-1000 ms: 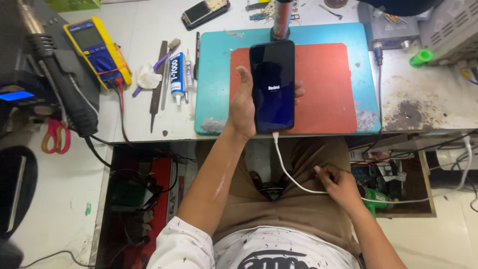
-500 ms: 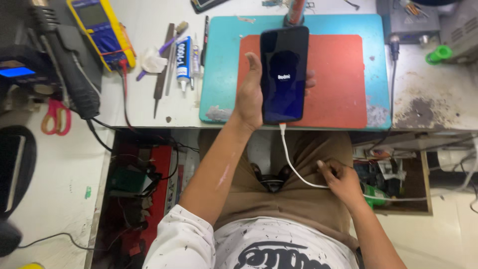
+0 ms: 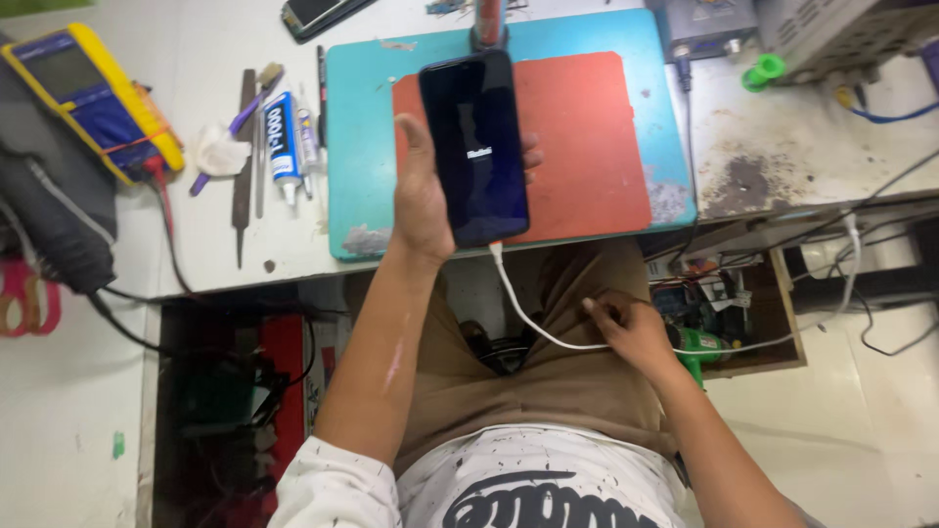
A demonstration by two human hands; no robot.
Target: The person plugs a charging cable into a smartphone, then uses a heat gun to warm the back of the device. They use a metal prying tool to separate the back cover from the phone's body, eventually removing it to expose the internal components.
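The black smartphone (image 3: 475, 147) is held upright above the front edge of the bench, screen lit faintly with a small pale mark at its middle, and a white charging cable (image 3: 528, 318) runs from its bottom edge down across the lap. The left hand (image 3: 423, 191) holds it from the side and back, thumb along the left edge and fingertips just showing past the right edge; the right hand (image 3: 626, 328) rests on the thigh with its fingers curled loosely about the cable. The grip looks narrow and one-handed, so I judge a tug on the cable from the right hand could twist the phone out of the fingers or strain its port, and a drop would meet the bench edge or the floor. Beneath the phone lies a red silicone pad (image 3: 582, 147) on a teal work mat (image 3: 352, 147), on a stained white workbench (image 3: 763, 166). To the left lie a glue tube (image 3: 281, 137), a flat file (image 3: 243, 156) and a yellow multimeter (image 3: 93, 98) with its leads; a second phone (image 3: 313, 14) sits at the top edge. Tangled wires hang under the bench above a pale tiled floor (image 3: 880, 420).
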